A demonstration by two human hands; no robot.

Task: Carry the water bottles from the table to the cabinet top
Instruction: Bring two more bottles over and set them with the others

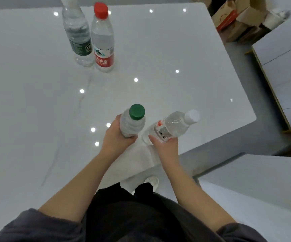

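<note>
- Water bottles number four: a green-capped bottle is clasped upright in the left hand's grip, and a white-capped bottle, tilted rightward, is clasped in the right hand's grip.
- Both are clear-bodied and are held over the worktop's near edge.
- Two more stand touching at the far side: a red-capped bottle and a dark-labelled bottle.
- Glossy white worktop mirrors ceiling lights; cardboard boxes sit beyond, a white cabinet to the right.
</note>
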